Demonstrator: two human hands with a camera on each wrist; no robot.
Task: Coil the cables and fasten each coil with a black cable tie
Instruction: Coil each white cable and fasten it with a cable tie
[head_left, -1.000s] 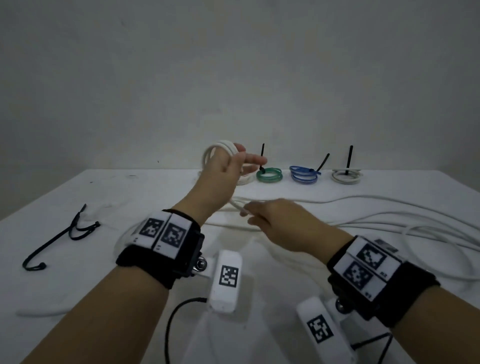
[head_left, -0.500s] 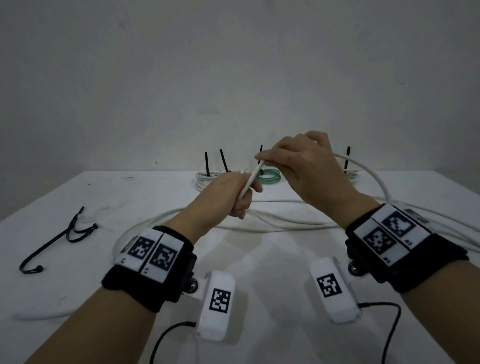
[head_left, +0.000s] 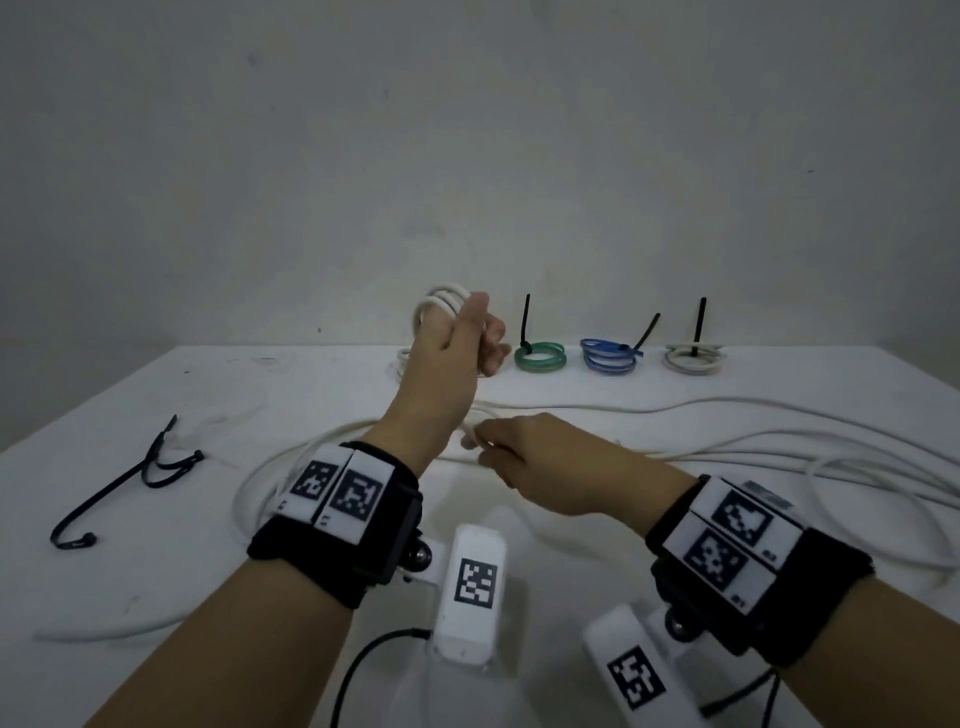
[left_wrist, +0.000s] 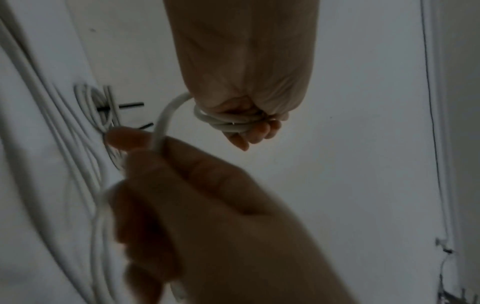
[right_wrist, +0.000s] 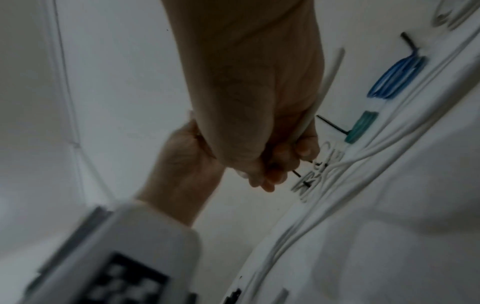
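White table (head_left: 156, 582) carries the long loose white cable (head_left: 779, 452), trailing to the right. Left hand (head_left: 447, 358), raised above it, has several turns of that cable wound round its curled fingers (left_wrist: 249, 133). Right hand (head_left: 540, 457), lower and just beside the left wrist, pinches the cable's free run.

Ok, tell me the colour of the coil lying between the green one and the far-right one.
Blue coil, clearest in the head view.
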